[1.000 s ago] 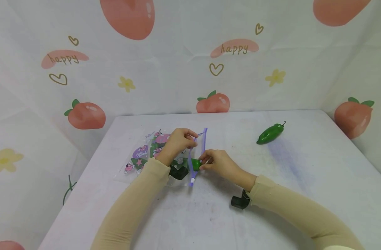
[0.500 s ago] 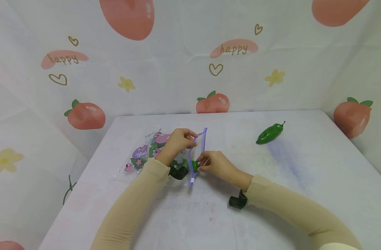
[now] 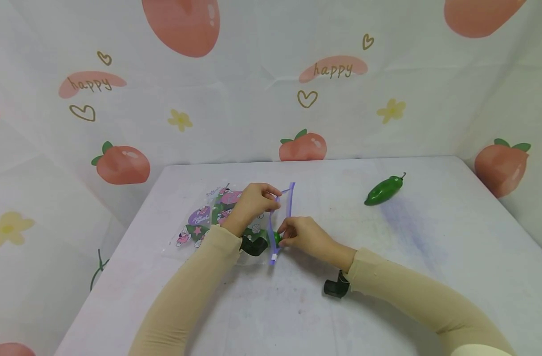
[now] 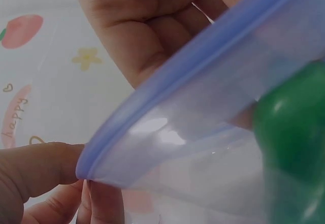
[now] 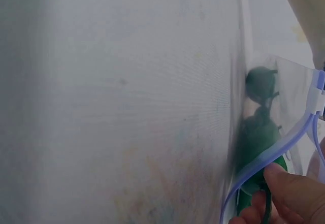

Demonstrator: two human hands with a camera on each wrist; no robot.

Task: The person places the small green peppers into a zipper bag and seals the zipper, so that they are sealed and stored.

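Note:
A clear zip bag with pink and purple cartoon prints lies on the left of the table, with several green peppers inside. My left hand pinches its purple zip edge between thumb and fingers, and the mouth stands apart. At that mouth, my right hand holds a green pepper by its stem end, most of it inside the bag. The right wrist view shows its stem between thumb and fingers. A white slider sits at the near end of the zip.
Another green pepper lies on the white table at the back right. A hanging cloth printed with peaches surrounds the table. Dark wrist cameras sit under the left cuff and the right cuff.
My right hand has moved slightly left, pushing the pepper deeper into the bag, so less green shows outside the zip. My left hand has stayed in place.

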